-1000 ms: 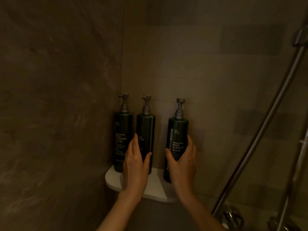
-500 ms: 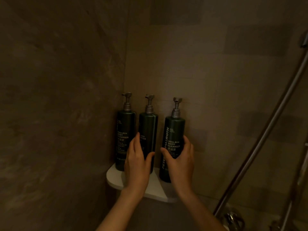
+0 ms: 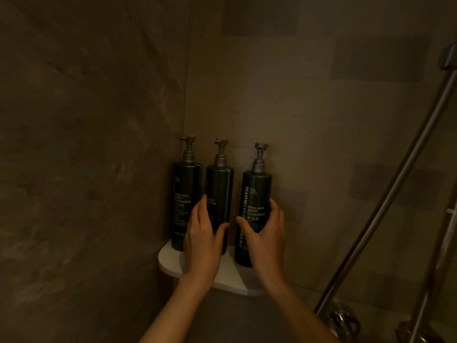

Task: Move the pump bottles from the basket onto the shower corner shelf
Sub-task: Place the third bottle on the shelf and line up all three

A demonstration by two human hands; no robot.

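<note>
middle bottle (image 3: 219,191) label: half hidden by left hand (image 3: 202,241) | shower rail (image 3: 385,201): cut off top right

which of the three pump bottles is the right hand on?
The rightmost dark green pump bottle, showing the vertical brand lettering; the right hand wraps it. The left hand is on the middle bottle; the leftmost is untouched.

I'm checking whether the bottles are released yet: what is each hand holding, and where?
The left hand grips the middle pump bottle at its lower body; the right hand grips the right pump bottle likewise.
</note>
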